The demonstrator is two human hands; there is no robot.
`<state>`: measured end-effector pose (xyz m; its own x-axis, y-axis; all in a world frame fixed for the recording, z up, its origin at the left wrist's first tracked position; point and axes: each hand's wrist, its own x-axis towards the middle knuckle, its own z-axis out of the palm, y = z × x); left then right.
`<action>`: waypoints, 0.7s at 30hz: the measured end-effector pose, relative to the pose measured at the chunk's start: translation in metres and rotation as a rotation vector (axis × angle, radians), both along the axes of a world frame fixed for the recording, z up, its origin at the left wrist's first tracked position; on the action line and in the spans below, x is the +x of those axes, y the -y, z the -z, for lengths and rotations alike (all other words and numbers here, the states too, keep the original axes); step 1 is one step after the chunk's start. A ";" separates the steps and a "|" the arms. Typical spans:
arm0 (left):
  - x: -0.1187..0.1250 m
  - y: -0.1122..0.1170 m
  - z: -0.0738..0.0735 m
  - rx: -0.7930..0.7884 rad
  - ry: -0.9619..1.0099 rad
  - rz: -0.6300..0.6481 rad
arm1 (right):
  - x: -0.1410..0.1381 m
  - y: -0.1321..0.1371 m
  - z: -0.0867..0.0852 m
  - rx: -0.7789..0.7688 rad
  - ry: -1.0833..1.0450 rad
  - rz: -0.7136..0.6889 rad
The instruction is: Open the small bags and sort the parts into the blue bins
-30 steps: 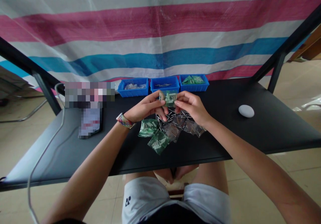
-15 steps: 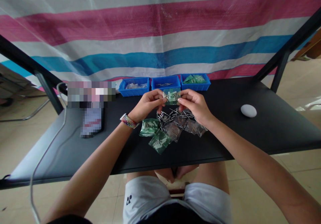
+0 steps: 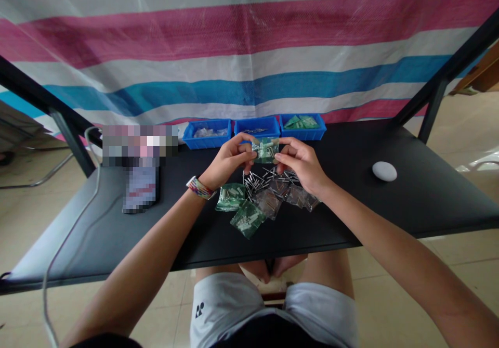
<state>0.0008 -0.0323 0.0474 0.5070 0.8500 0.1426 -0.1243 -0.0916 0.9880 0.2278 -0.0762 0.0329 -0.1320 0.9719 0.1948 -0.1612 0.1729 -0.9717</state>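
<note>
Between my two hands a small green plastic bag (image 3: pixel 265 150) is stretched, with pale and metal pin-like pieces showing inside. My left hand (image 3: pixel 235 156) pinches its left edge; my right hand (image 3: pixel 299 162) pinches its right edge. Below the bag, a loose pile of metal pins (image 3: pixel 255 182) lies on the black table (image 3: pixel 335 228). Green bags of white pieces (image 3: pixel 248 219) lie nearer to me, several of them stacked at the left (image 3: pixel 231 197). Clear bags with thin pieces (image 3: pixel 268 202) spread to the right, partly under my right hand.
Three blue bins stand along the back: one with clear bags (image 3: pixel 206 142), one with a few metal pins (image 3: pixel 257 124), one with green bags (image 3: pixel 303 133). A white rounded object (image 3: pixel 384 171) sits at right. A cable (image 3: pixel 74 223) and a blurred-out item (image 3: pixel 140 181) are at left.
Both hands hold the same green bag in nearly the same place. The whole view has shifted very slightly; nothing on the table has visibly moved.
</note>
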 end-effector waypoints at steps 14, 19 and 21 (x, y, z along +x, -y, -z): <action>0.004 0.005 -0.002 -0.118 -0.051 0.108 | 0.006 -0.003 0.000 0.253 0.026 0.160; 0.007 0.009 -0.003 -0.112 -0.082 0.144 | 0.002 0.000 0.001 0.336 0.067 0.175; 0.008 0.010 -0.001 -0.068 -0.095 0.123 | 0.000 0.000 0.001 0.355 0.092 0.185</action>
